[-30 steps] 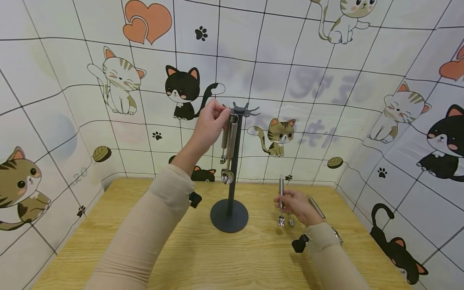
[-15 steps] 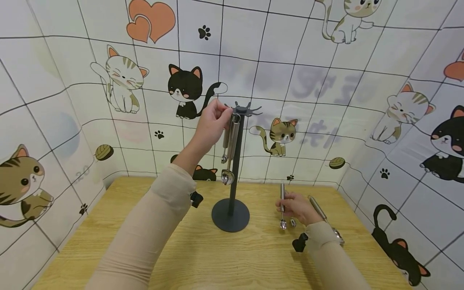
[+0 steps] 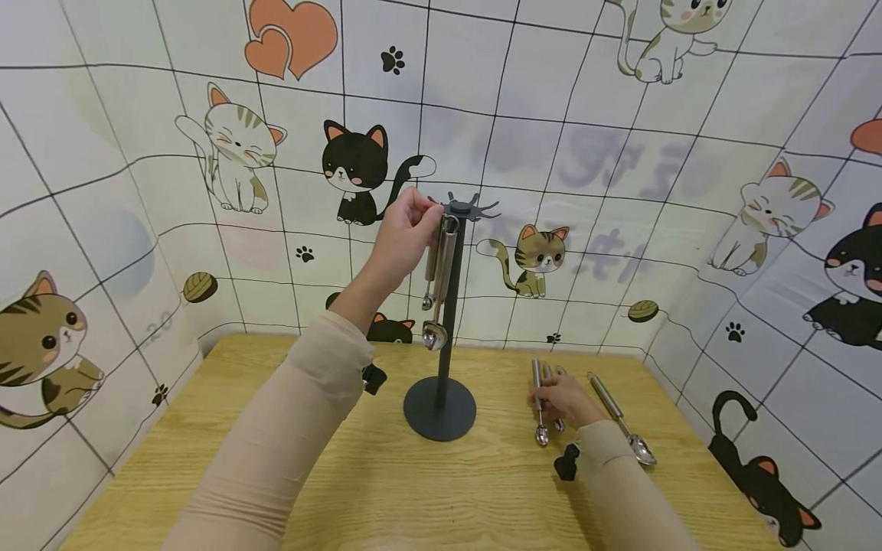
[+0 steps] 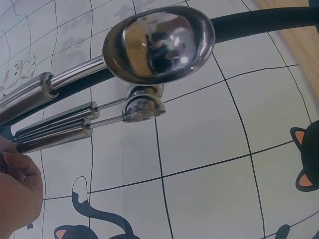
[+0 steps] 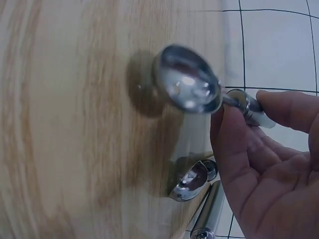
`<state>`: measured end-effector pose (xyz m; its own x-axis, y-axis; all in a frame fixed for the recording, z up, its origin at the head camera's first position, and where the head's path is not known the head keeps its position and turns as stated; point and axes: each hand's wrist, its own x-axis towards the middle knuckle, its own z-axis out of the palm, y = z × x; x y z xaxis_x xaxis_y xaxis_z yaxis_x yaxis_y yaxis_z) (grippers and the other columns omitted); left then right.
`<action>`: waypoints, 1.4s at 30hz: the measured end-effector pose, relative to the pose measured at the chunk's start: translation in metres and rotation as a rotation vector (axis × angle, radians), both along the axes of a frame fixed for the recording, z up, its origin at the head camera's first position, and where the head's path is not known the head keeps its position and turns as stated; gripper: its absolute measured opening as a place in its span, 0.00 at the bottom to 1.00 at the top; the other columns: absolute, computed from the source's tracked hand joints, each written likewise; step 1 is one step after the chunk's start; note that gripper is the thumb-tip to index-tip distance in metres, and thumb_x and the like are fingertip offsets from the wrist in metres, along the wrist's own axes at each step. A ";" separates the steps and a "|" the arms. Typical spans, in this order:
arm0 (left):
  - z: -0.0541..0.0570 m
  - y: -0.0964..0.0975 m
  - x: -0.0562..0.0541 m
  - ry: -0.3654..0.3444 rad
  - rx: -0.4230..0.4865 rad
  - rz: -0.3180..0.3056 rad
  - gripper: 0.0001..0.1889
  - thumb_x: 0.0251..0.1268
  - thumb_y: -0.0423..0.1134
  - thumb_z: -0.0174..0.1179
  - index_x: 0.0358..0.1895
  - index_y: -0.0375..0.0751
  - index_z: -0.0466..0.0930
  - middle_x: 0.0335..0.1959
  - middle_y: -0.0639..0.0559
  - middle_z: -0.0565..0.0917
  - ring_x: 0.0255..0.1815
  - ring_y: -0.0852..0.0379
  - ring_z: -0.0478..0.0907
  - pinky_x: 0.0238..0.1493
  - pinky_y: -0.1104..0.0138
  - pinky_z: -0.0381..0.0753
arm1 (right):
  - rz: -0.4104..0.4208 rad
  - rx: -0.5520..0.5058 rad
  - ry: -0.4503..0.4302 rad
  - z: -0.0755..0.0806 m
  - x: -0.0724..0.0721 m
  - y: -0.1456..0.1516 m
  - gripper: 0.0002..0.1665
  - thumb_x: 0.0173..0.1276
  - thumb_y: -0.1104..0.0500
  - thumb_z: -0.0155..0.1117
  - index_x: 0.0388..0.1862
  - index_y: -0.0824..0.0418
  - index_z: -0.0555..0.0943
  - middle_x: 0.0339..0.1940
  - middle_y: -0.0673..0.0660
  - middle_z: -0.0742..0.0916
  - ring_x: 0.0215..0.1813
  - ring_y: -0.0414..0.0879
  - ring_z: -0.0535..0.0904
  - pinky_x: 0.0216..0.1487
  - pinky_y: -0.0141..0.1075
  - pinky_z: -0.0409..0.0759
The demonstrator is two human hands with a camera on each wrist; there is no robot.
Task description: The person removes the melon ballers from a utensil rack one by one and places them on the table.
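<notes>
My left hand [image 3: 408, 233] is up at the hooks of a dark grey stand [image 3: 441, 411], thumb and fingers pinched at the handle end of a small metal scoop [image 4: 55, 137]. Beside it hang another small scoop [image 4: 55, 119] and a larger scoop [image 4: 159, 45] with a deep rounded bowl. Low over the table at the right, my right hand [image 3: 570, 402] pinches the handle of another metal scoop [image 3: 537, 383] between thumb and fingers. Its shiny bowl [image 5: 187, 79] points downward, close to the wood. Part of that handle is hidden by the fingers in the right wrist view.
More small scoops [image 5: 192, 181] lie on the wooden table [image 3: 344, 474] under and behind my right hand. A longer scoop [image 3: 613, 402] lies to the right of it. A cat-patterned cloth wall [image 3: 537, 153] encloses the table's back and sides.
My right hand has lowered the scoop toward the table and tipped it. More scoops show around that hand. The left hand stays at the stand's hooks.
</notes>
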<state>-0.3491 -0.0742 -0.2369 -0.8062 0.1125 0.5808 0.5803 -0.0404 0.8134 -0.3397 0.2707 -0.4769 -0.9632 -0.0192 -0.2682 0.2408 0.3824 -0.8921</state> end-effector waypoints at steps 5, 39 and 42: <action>-0.001 0.000 0.000 -0.004 0.005 0.000 0.06 0.79 0.37 0.54 0.41 0.39 0.71 0.29 0.49 0.76 0.29 0.53 0.73 0.38 0.65 0.79 | -0.050 0.029 -0.009 -0.005 -0.003 0.000 0.19 0.77 0.65 0.58 0.59 0.78 0.70 0.37 0.63 0.81 0.31 0.48 0.78 0.33 0.39 0.82; -0.001 -0.001 -0.002 -0.003 0.037 -0.024 0.07 0.79 0.36 0.54 0.39 0.40 0.69 0.28 0.48 0.75 0.29 0.52 0.73 0.38 0.65 0.77 | -0.024 0.432 0.118 -0.012 -0.003 0.005 0.14 0.74 0.64 0.58 0.29 0.72 0.79 0.19 0.56 0.78 0.20 0.42 0.69 0.23 0.35 0.72; -0.002 -0.001 -0.002 0.001 0.035 -0.020 0.07 0.79 0.36 0.54 0.39 0.40 0.69 0.27 0.48 0.75 0.29 0.52 0.72 0.38 0.65 0.78 | -0.014 0.414 0.123 -0.007 0.000 0.005 0.15 0.75 0.63 0.55 0.30 0.71 0.79 0.14 0.51 0.71 0.15 0.40 0.62 0.20 0.34 0.65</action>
<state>-0.3511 -0.0751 -0.2385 -0.8032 0.1086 0.5857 0.5802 -0.0803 0.8105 -0.3401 0.2761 -0.4836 -0.9879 0.0789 -0.1337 0.1497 0.7118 -0.6862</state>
